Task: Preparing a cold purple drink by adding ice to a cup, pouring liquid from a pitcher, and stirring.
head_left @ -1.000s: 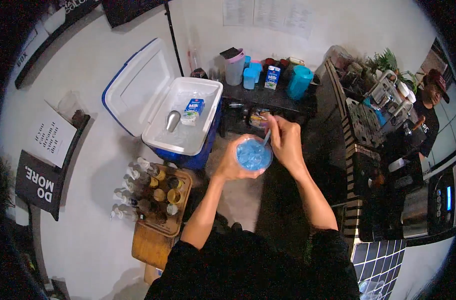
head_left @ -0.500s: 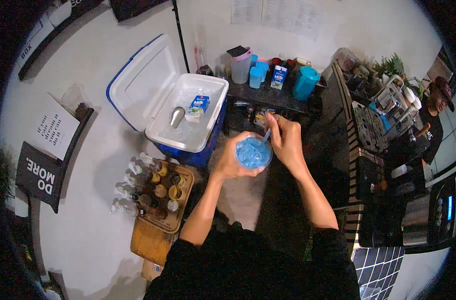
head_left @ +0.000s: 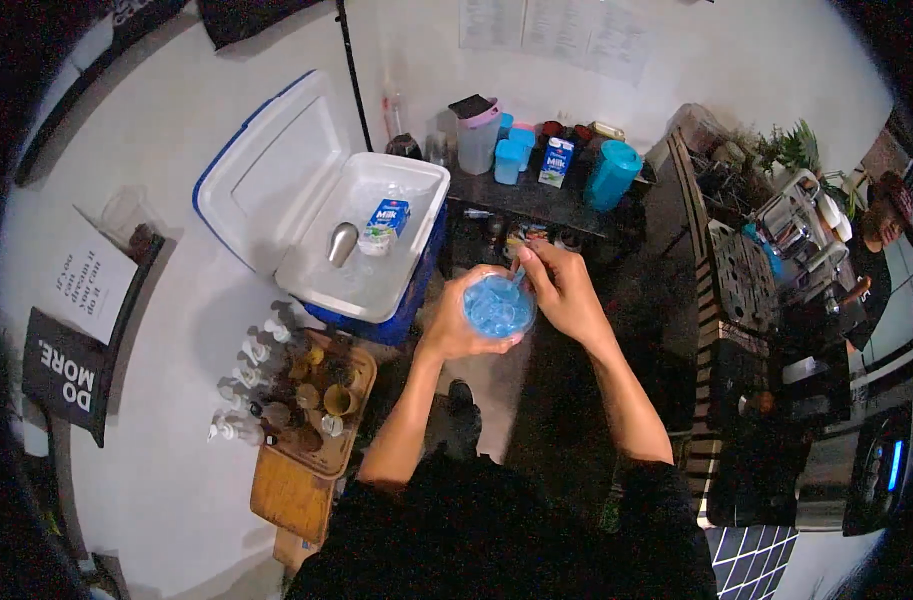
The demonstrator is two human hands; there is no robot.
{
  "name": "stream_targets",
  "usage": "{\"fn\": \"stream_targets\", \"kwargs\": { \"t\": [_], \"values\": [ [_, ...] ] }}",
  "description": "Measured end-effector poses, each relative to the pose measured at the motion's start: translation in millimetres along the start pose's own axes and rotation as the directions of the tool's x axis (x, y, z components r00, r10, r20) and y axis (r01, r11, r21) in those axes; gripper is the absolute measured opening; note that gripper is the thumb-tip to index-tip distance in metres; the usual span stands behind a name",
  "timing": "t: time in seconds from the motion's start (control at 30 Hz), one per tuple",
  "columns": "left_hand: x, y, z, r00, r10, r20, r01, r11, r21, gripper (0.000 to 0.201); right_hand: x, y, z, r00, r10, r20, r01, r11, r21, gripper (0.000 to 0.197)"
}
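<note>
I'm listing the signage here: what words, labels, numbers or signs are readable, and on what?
I won't copy wording, only locate it.
White rectangular sign, left: readable dark letters.
Black square sign below it: readable white letters.
Blue-and-white cartons: large word readable; smaller print isn't.
White paper sheets, top: too small to read.
Blue glowing screen, right: too blurred.

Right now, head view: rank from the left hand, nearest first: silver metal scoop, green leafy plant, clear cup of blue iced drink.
1. Clear cup of blue iced drink, held in the left hand
2. Silver metal scoop, ahead-left in the open blue-and-white cooler
3. Green leafy plant, far right
</note>
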State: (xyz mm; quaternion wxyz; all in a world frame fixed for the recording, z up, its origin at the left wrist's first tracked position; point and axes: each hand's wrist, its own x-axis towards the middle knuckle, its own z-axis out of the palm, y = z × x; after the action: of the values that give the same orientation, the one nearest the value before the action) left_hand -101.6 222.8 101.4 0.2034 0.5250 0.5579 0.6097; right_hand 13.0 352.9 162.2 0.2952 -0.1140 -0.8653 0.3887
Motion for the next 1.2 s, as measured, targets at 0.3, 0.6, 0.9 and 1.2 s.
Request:
{"fn": "stream_targets", "kwargs": {
  "t": [0.3,0.6,0.9,1.2],
  "values": [
    [81.3,-37.5,8.4,0.998,0.065,0.001,-0.065,0.998,0.002,0.071,54.1,54.6,-29.4,0.986,-0.14,-0.09,0.131,0.987,-0.097,0.025],
    [198.4,-67.1,33.9,0.997,0.057,0.051,-0.051,0.992,-0.113,0.066,122.8,118.1,-82.5,0.977,-0.067,-0.204,0.047,0.994,-0.099,0.023],
    [318.4,-116.0,69.0,0.989,0.089,0.115,-0.075,0.991,-0.114,0.064,191.3,188.0,-143.1,0.952,-0.001,-0.307,-0.036,0.992,-0.117,0.02],
    [445.1,-177.0,115.8,0.978,0.123,0.166,-0.115,0.992,-0.058,0.062,271.2,292.9,-216.4,0.945,-0.01,-0.326,-0.039,0.989,-0.142,0.021]
  ]
}}
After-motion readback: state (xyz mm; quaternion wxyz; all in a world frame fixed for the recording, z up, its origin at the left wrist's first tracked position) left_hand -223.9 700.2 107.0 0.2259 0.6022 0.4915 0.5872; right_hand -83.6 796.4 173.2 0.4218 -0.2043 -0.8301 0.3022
